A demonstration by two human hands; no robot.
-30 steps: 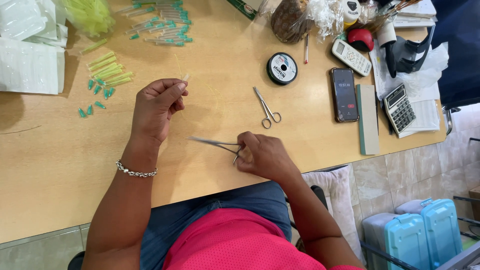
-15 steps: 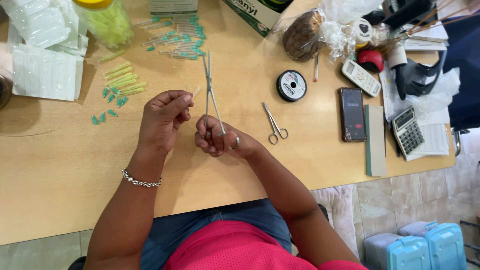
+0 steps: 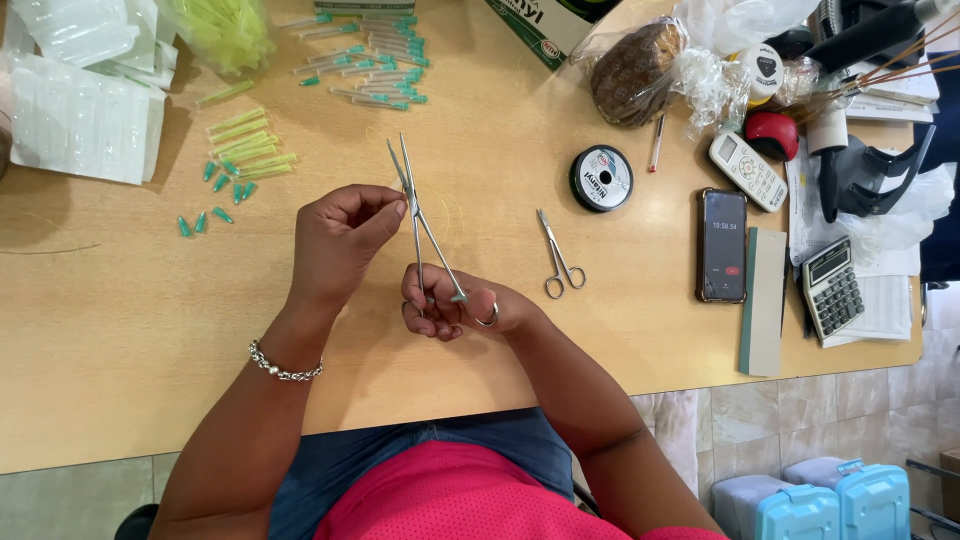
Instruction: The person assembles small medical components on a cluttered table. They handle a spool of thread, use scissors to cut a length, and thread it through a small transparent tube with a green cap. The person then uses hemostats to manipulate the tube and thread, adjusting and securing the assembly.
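My right hand [image 3: 455, 305] grips the ring handles of slim metal forceps [image 3: 418, 215], whose open tips point away from me over the wooden table [image 3: 120, 330]. My left hand [image 3: 340, 240], with a silver bracelet on its wrist, is pinched at the forceps' shaft; whatever it pinches is too small to see. A small pair of scissors [image 3: 558, 258] lies just right of both hands. Green caps [image 3: 215, 200] and yellow-green needle sheaths [image 3: 245, 145] lie scattered to the left.
A spool of thread [image 3: 601, 178], a phone [image 3: 722, 245], a remote [image 3: 748, 170], a calculator [image 3: 838, 288] and a grey-green block [image 3: 764, 300] sit to the right. White packets [image 3: 80, 120] lie far left. Capped needles [image 3: 375, 60] lie at the back. Blue cases [image 3: 800, 505] stand on the floor.
My right hand swung the forceps from lying sideways to pointing away from me, then drew slightly nearer. My left hand stayed pinched beside them. The view shifted.
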